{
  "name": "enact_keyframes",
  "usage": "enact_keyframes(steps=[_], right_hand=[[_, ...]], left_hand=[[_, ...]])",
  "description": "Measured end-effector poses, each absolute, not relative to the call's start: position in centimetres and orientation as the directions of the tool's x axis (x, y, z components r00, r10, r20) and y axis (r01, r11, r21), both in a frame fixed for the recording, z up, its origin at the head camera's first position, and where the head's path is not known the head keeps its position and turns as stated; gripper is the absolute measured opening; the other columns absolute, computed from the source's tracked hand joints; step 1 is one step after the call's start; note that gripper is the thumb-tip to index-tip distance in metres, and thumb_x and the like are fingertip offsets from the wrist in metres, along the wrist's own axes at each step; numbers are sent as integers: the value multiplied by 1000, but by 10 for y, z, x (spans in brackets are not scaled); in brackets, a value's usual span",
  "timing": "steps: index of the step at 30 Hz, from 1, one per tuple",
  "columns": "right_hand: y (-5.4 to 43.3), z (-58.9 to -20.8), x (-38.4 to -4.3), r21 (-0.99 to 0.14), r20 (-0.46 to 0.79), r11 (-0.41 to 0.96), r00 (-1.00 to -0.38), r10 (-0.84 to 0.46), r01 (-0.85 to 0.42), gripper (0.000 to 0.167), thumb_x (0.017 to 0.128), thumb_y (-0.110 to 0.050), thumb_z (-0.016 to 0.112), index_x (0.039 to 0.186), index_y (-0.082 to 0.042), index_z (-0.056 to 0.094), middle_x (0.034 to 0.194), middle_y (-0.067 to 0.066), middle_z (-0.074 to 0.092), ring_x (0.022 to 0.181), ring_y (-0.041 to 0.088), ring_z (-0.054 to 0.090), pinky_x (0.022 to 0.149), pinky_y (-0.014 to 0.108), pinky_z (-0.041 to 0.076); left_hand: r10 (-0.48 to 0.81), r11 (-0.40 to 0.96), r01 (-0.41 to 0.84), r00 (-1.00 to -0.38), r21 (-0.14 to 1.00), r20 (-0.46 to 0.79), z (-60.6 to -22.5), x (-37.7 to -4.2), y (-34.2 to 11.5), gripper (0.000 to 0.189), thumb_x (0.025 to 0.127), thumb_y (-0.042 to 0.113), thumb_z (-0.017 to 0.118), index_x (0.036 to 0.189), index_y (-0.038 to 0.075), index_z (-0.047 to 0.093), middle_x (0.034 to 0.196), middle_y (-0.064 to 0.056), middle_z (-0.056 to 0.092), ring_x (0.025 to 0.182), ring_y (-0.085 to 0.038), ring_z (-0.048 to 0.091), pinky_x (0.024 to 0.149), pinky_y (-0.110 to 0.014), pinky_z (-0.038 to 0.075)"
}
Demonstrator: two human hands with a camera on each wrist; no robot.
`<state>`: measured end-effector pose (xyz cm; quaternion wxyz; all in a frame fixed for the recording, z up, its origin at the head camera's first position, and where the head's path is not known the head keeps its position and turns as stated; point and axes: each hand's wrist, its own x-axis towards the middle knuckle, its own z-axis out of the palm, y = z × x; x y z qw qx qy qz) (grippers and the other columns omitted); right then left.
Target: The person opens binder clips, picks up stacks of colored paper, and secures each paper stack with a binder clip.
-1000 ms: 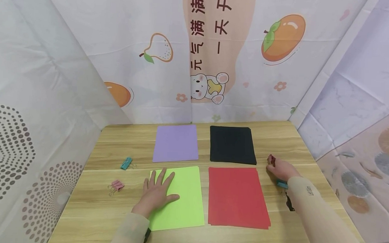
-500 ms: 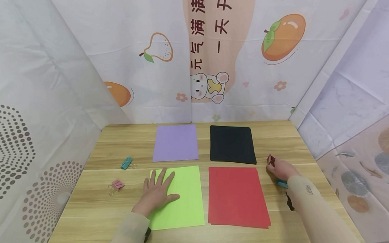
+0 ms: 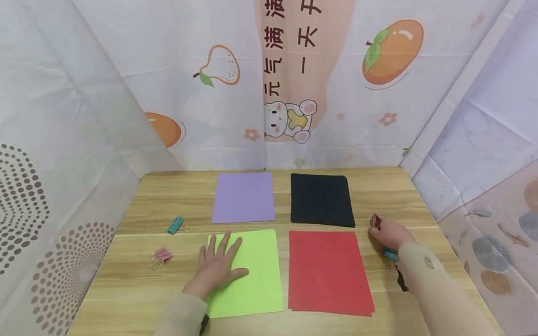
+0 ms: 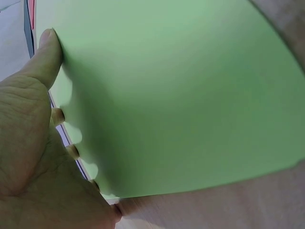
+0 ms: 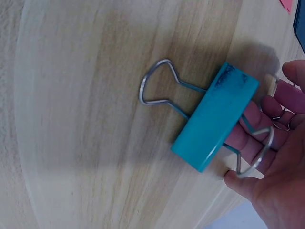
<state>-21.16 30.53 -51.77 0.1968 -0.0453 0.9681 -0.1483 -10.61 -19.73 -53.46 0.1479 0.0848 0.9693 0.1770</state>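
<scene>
While left hand [image 3: 216,271] spreads, right hand [image 3: 390,233] pinches

The right hand's curled fingers grip a pink clip [image 3: 376,221], right of the black paper [image 3: 322,199]; its long axis is unclear. Well leftward, the left hand rests, fingers wide, on the green paper [image 3: 256,286]. Beside the right sleeve [image 3: 430,277] lies a teal clip [image 5: 215,117].

There are four binder clips [image 3: 175,225] and four paper piles [image 3: 332,272].

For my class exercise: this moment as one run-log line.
left hand: spread on lime-green rectangular paper; right hand: pinches pink metal binder clip; near right hand: teal metal binder clip
</scene>
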Motion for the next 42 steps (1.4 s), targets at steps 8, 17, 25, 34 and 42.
enact_keyframes(steps=[8,17,25,34,42], right_hand=[[307,-517,-211,-282,-356,958,-921,-157,-54,44,103,-34,47,63,-13,47,63,3,47,62,22,49,66,41,44],[307,-513,-213,-251,-354,965,-922,-159,-70,39,102,-31,46,70,-9,54,73,10,56,68,26,53,70,49,50],[303,-505,-212,-249,-316,966,-937,-151,-71,40,103,-30,47,71,-9,54,68,8,52,64,25,53,61,43,47],[300,-501,-213,-219,-272,971,-950,-152,-93,45,105,-35,45,67,-12,51,66,8,54,68,28,55,80,64,47],[300,-502,-215,-222,-233,972,-963,-135,-82,45,105,-35,46,67,-11,49,67,9,54,70,29,57,78,62,45]], left_hand=[[211,929,105,-938,356,-274,-535,-106,-197,90,91,62,66,162,21,29,171,-15,7,152,-55,1,116,-76,4],[239,906,134,-944,402,-225,-540,-106,-200,91,91,64,65,162,18,30,170,-17,8,151,-57,0,115,-77,1],[248,898,141,-944,416,-217,-544,-106,-202,92,90,65,64,162,20,28,171,-16,6,150,-58,-2,114,-77,-1],[223,920,115,-940,375,-259,-538,-107,-199,90,91,61,67,162,20,30,171,-16,7,152,-55,-1,115,-76,3],[224,917,112,-939,382,-261,-537,-106,-198,90,91,60,67,162,20,29,171,-16,6,151,-56,-2,115,-77,2]])
